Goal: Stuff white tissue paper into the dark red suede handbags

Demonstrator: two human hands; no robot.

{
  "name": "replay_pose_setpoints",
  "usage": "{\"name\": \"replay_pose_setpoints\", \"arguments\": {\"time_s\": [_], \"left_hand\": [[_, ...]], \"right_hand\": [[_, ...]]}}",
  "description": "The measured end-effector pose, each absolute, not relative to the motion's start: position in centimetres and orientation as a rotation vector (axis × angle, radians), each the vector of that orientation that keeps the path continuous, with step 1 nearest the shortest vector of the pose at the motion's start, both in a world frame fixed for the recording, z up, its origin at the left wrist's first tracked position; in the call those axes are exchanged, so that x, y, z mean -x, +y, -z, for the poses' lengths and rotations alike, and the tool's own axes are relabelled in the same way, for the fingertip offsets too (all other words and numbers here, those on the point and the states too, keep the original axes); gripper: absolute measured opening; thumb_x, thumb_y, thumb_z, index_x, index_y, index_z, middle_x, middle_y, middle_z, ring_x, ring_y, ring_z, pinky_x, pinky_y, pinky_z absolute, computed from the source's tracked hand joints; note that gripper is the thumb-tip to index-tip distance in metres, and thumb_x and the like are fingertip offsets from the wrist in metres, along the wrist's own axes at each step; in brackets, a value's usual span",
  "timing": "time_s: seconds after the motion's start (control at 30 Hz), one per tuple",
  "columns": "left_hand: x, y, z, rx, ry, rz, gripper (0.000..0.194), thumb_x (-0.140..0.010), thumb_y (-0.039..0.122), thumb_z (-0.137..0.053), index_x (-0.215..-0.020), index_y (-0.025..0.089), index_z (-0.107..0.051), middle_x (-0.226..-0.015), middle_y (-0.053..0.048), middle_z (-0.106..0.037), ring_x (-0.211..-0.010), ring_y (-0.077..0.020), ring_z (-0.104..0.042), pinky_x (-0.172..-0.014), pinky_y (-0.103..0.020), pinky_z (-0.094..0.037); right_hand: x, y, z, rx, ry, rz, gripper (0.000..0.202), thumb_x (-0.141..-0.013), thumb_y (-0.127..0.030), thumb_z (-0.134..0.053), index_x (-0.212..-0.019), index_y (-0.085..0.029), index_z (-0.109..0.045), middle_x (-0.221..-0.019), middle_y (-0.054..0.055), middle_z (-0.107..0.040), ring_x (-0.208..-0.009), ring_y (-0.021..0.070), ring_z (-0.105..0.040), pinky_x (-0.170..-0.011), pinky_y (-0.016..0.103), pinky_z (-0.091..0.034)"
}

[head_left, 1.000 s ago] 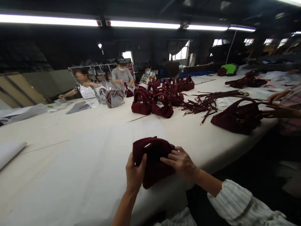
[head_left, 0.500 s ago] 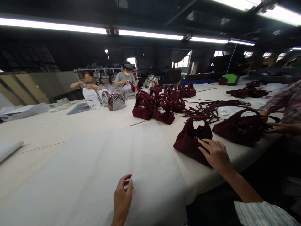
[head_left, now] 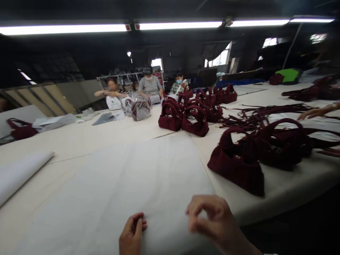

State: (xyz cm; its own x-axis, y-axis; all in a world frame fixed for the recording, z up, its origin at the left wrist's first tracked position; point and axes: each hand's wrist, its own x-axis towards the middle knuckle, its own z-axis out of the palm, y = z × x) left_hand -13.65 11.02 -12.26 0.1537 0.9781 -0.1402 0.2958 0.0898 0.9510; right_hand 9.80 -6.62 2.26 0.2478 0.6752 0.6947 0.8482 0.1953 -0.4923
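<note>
My left hand [head_left: 131,233] is low over the sheet of white paper [head_left: 127,170], its fingers loosely curled and a little apart from the thumb, with nothing visible in it. To its right, my right hand [head_left: 212,221] is raised over the paper's near right part. Its thumb and forefinger are bent together in a ring, blurred, and anything between them is too small to make out. Beyond that hand a dark red handbag [head_left: 236,163] stands upright on the table, untouched. A second dark red handbag [head_left: 284,145] is close behind it.
Several more red handbags [head_left: 195,120] stand mid-table. Thin red straps [head_left: 247,115] lie in a heap to their right. A co-worker's hand [head_left: 316,112] reaches in at the right. Rolled white material [head_left: 23,173] lies at left. Several people [head_left: 150,85] work across the table.
My right hand has left the near handbag and moved left over the paper, its fingers curling in. My left hand has dropped slightly. The view has turned left.
</note>
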Motion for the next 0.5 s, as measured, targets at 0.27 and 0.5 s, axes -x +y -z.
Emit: {"name": "replay_pose_setpoints", "arguments": {"time_s": [0.27, 0.5], "left_hand": [[16.4, 11.6, 12.2, -1.413, 1.317, -1.009, 0.038, -0.075, 0.052, -0.062, -0.086, 0.016, -0.067, -0.073, -0.006, -0.069, -0.064, -0.0205, -0.068, -0.064, -0.034, -0.059], [15.9, 11.1, 12.5, -1.464, 1.363, -1.070, 0.025, -0.083, 0.038, -0.053, -0.087, 0.017, -0.066, -0.076, -0.005, -0.067, -0.067, -0.0180, -0.067, -0.062, -0.030, -0.057]], "right_hand": [[-14.4, 4.1, 15.1, 2.209, -1.251, 0.619, 0.078, -0.101, -0.051, -0.008, -0.120, 0.000, -0.063, -0.134, 0.030, -0.056, -0.127, 0.0455, -0.049, -0.099, 0.071, -0.035], [-15.4, 4.8, 15.8, 1.891, -1.675, 0.755, 0.040, -0.093, -0.014, -0.033, -0.100, -0.017, -0.072, -0.129, 0.014, -0.065, -0.125, 0.0387, -0.052, -0.104, 0.064, -0.034]]}}
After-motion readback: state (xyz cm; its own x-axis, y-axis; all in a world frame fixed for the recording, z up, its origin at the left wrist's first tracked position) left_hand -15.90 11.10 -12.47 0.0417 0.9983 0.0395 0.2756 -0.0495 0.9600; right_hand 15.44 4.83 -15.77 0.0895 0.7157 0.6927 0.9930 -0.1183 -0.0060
